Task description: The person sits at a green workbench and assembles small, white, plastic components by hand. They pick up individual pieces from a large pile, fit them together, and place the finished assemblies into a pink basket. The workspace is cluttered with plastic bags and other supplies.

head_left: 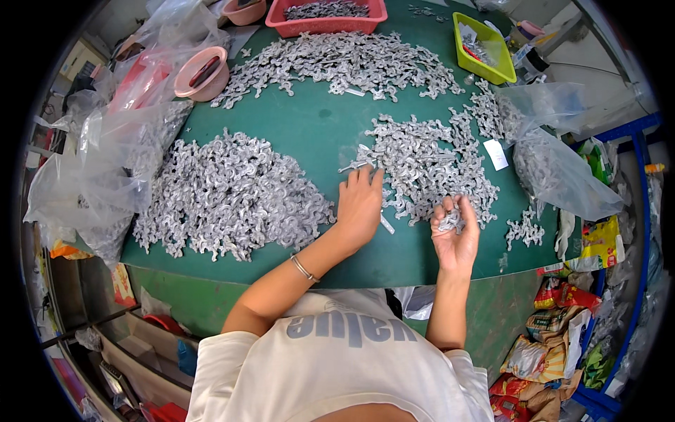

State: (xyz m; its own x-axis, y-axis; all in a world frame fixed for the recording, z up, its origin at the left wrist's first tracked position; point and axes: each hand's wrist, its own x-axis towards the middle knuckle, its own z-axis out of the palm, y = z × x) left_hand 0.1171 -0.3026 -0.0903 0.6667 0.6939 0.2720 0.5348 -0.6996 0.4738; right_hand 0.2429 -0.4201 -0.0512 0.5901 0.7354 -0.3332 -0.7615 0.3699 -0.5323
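My left hand is palm down at the near-left edge of a pile of small, curly grey metal pieces. Its fingers bend down together, and their tips hide whatever is between them. A grey piece shows just beyond those fingertips. Turned palm up at the pile's near side, my right hand curls its fingers round several of the same metal pieces. A thin, pale strip lies on the green tabletop between my hands.
A larger heap of such pieces lies left, another heap far. Behind stand a red tray, a pink bowl and a yellow-green basket. Plastic bags line both sides; a small cluster sits right.
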